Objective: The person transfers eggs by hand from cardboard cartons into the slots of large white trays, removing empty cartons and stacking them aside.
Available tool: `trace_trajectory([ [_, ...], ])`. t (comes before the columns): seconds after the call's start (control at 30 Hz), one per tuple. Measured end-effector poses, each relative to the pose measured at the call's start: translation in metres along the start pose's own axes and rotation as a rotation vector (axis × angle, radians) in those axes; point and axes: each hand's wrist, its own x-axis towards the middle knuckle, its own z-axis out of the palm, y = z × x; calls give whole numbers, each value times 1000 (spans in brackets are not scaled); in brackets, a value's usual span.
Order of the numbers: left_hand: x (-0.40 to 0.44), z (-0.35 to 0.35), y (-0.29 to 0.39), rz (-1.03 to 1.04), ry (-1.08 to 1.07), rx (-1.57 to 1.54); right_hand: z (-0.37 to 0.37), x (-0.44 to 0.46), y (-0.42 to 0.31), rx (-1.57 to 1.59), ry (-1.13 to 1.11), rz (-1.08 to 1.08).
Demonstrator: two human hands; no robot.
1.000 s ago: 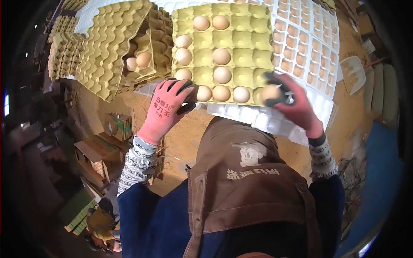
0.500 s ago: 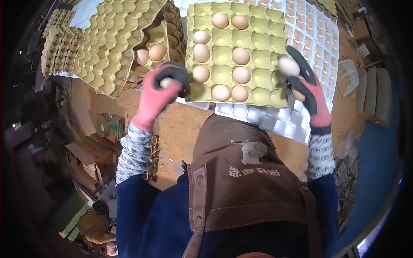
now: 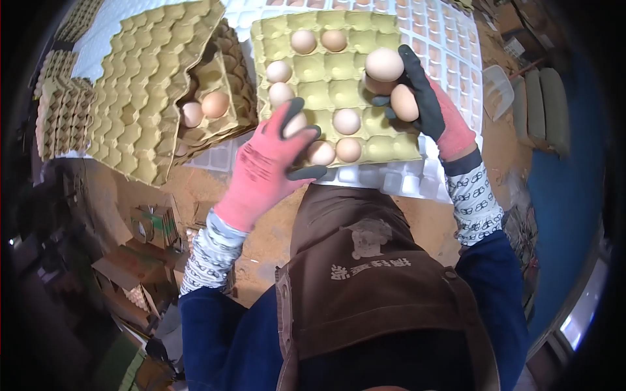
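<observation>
A yellow-green egg tray [image 3: 313, 91] lies before me with several eggs in its cups. My left hand [image 3: 270, 159], in a pink glove with dark fingertips, reaches over its near-left corner. The fingers curve around a pale egg [image 3: 295, 124]; part of it is hidden by them. Close to the thumb sits another egg [image 3: 321, 153] in a cup. Over the right side of the tray, my right hand [image 3: 420, 98] grips a large pale egg [image 3: 385, 64] and a browner egg [image 3: 404, 103]. A further egg shows partly beneath the pale one.
Left of the tray, a tilted egg tray [image 3: 140, 85] leans on stacked trays, with two eggs [image 3: 214, 104] showing. White plastic trays [image 3: 437, 58] of eggs lie behind and to the right. Cardboard boxes [image 3: 134, 274] stand at lower left.
My left hand has moved right, from the tray's left edge onto its near-left corner. My right hand has moved inward over the tray with its eggs. The whole view has shifted slightly.
</observation>
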Motion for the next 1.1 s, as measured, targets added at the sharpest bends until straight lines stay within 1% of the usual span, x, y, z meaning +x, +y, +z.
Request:
trace_trajectory([
  [0.03,6,7,8,22,-33,202,0,-6,5,-48,15,-115],
  [0.1,15,13,15,3,-138,311,6,-14,-15,310,7,82],
  [0.13,19,16,19,-6,-193,368,7,-17,-20,132,70,-27],
  [0.2,19,14,20,4,-168,338,4,-30,-29,179,124,14],
  [0.23,17,9,20,-5,-142,242,-2,-35,-26,157,125,40],
  [0.27,15,4,22,-16,-118,148,-12,-38,-47,453,107,244],
  [0.33,9,4,26,-74,-16,-96,-17,-54,-16,351,135,124],
  [0.37,14,4,44,-366,-27,-637,-19,-63,-11,389,177,64],
  [0.4,18,1,54,-532,-48,-1079,-24,-74,-6,319,205,-51],
  [0.43,26,7,65,-492,-72,-1159,-28,-80,0,459,176,-18],
  [0.5,43,26,90,-492,-51,-1419,-39,-90,10,622,132,15],
  [0.6,67,79,131,-606,86,-1975,-60,-110,19,742,141,64],
  [0.63,74,96,141,-622,66,-1927,-67,-121,27,824,173,102],
  [0.67,80,115,149,-638,46,-1881,-76,-132,39,773,212,78],
  [0.7,86,136,156,-580,-32,-1862,-87,-148,57,455,261,-61],
  [0.73,90,158,161,-520,-107,-1843,-102,-165,77,-102,342,-226],
  [0.77,95,182,166,-525,-100,-1674,-115,-181,100,-429,406,-293],
  [0.83,106,214,186,-396,-37,-1260,-124,-210,148,-304,513,-47],
  [0.9,118,239,185,-459,-71,-1490,-131,-230,169,-326,479,33],
  [0.93,123,252,178,-554,-135,-1553,-135,-239,180,-339,461,73],
  [0.97,126,260,180,-537,-112,-1538,-133,-236,177,-281,460,58],
  [1.0,128,267,181,-521,-89,-1522,-129,-235,179,-217,455,83],
  [1.07,133,272,182,-549,-113,-1689,-118,-234,182,90,450,169],
  [1.1,136,272,183,-437,-97,-1541,-112,-232,180,181,444,196],
])
